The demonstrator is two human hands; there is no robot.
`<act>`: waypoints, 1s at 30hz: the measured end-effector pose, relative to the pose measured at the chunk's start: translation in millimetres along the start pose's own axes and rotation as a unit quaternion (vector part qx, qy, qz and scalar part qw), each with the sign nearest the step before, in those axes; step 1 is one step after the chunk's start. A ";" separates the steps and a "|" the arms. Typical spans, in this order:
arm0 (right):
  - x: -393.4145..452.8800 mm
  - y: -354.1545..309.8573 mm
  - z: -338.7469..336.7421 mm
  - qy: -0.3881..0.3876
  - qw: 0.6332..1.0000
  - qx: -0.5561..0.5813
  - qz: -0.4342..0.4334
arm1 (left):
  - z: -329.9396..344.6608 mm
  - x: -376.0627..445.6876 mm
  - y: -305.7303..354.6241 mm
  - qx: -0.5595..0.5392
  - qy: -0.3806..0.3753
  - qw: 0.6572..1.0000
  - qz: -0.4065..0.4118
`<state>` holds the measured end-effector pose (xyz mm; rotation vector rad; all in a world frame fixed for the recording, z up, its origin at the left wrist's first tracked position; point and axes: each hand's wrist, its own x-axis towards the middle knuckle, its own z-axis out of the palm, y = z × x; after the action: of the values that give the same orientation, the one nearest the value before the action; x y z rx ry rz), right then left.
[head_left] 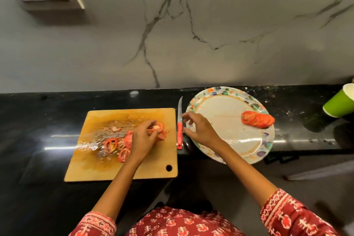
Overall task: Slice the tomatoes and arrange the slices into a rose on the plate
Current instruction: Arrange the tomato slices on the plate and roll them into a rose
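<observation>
Pinching wet tomato slices (156, 127) with left hand (142, 139), right hand (199, 130) grip apart over glossy round plate (226, 140)

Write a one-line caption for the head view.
Left hand picks tomato slices off wooden cutting board; right hand hovers open over floral paper plate.

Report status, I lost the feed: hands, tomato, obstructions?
Left hand pinching slices on board. Right hand open at plate edge. Overlapped row plated. Knife between.
</observation>
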<state>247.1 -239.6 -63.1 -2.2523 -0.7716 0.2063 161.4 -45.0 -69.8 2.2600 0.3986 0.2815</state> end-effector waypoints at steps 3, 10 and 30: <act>8.6 -22.8 24.6 -0.022 1.000 -0.004 -0.018 | -30.8 -6.9 -20.5 0.019 0.022 1.000 -0.002; 18.2 -61.2 67.1 -0.008 0.999 -0.052 -0.002 | -90.1 -28.7 -68.6 0.026 0.077 0.996 -0.018; 38.2 -83.3 74.5 -0.092 0.984 -0.109 0.103 | -114.7 -38.2 -95.5 -0.014 0.059 0.998 -0.014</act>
<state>212.0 -127.0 -55.9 -2.5492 -0.6826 0.4535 70.3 79.2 -70.2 2.2147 0.4847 0.4038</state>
